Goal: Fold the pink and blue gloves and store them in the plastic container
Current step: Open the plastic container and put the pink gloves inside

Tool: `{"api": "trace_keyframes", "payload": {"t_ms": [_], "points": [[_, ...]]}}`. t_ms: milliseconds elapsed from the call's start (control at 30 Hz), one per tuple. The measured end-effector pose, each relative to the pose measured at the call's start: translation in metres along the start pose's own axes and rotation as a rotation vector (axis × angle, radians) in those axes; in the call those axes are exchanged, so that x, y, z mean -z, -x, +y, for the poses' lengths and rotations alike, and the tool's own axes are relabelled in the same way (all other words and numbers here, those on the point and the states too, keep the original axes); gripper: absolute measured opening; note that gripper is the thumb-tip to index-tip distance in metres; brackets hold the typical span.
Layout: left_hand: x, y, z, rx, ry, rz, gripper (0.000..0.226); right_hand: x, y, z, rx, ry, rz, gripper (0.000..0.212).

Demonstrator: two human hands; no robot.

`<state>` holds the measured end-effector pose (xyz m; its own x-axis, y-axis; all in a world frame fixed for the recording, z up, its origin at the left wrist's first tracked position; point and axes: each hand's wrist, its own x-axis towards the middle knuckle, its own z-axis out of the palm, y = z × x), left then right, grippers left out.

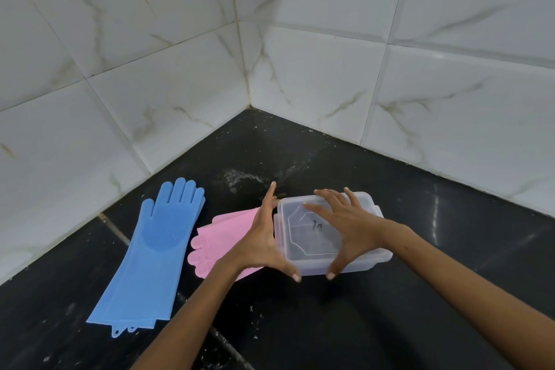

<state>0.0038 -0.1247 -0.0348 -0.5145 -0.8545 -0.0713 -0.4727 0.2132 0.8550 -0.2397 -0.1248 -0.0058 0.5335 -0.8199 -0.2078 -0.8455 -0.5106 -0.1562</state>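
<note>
A clear plastic container [369,261] with its lid on stands on the black counter. My left hand [264,237] lies against its left side, thumb at the front corner. My right hand [345,222] rests spread over the lid, thumb at the front edge. The blue gloves [150,255] lie flat and stacked at the left, fingers pointing to the wall. The pink gloves [222,237] lie between the blue ones and the container, fingers pointing left, partly hidden under my left hand and wrist.
The black counter [330,324] runs into a corner of white marbled wall tiles [180,99]. Pale specks and a dusty smear [240,179] lie on the counter behind the container.
</note>
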Motion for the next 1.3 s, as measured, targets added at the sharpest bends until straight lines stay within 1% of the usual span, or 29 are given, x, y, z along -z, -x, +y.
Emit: {"api": "trace_keyframes", "payload": {"t_ms": [100, 167, 333, 467, 733, 867, 967, 1033, 1100, 1133, 1200, 1300], "points": [[-0.003, 0.001, -0.005, -0.031, -0.013, -0.02, 0.154, 0.0, -0.001, 0.0, 0.017, 0.009, 0.056, 0.118], [-0.009, 0.002, -0.005, -0.022, 0.011, -0.019, 0.153, -0.001, 0.0, 0.0, 0.024, -0.024, 0.104, 0.113], [-0.017, 0.001, -0.005, -0.023, 0.122, 0.037, 0.149, -0.004, 0.0, -0.003, 0.026, -0.119, 0.169, 0.106], [-0.017, 0.0, -0.007, -0.033, 0.138, 0.071, 0.142, -0.004, 0.0, -0.003, 0.016, -0.193, 0.204, 0.101], [-0.015, -0.007, -0.017, -0.015, 0.099, 0.079, 0.143, 0.0, -0.002, -0.002, 0.014, -0.247, 0.209, 0.089], [-0.014, -0.004, -0.022, -0.03, 0.068, 0.076, 0.143, 0.007, -0.001, -0.002, 0.029, -0.384, 0.246, 0.083], [-0.011, -0.004, -0.013, -0.031, 0.067, 0.071, 0.141, 0.009, 0.0, 0.0, 0.005, -0.406, 0.215, 0.083], [-0.006, -0.003, -0.009, -0.043, 0.031, 0.042, 0.145, 0.01, 0.001, 0.0, -0.045, -0.404, 0.23, 0.083], [0.002, -0.001, -0.008, -0.037, -0.077, -0.018, 0.151, 0.012, 0.0, -0.001, -0.111, -0.411, 0.301, 0.083], [0.005, 0.0, -0.007, -0.019, -0.137, -0.032, 0.15, 0.013, 0.0, -0.001, -0.16, -0.433, 0.338, 0.082], [0.007, -0.001, 0.001, -0.004, -0.251, 0.015, 0.135, 0.013, -0.001, -0.001, -0.29, -0.507, 0.404, 0.08], [-0.006, -0.01, 0.019, -0.056, -0.446, 0.161, 0.102, 0.007, 0.0, 0.001, -0.52, -0.605, 0.47, 0.082]]}}
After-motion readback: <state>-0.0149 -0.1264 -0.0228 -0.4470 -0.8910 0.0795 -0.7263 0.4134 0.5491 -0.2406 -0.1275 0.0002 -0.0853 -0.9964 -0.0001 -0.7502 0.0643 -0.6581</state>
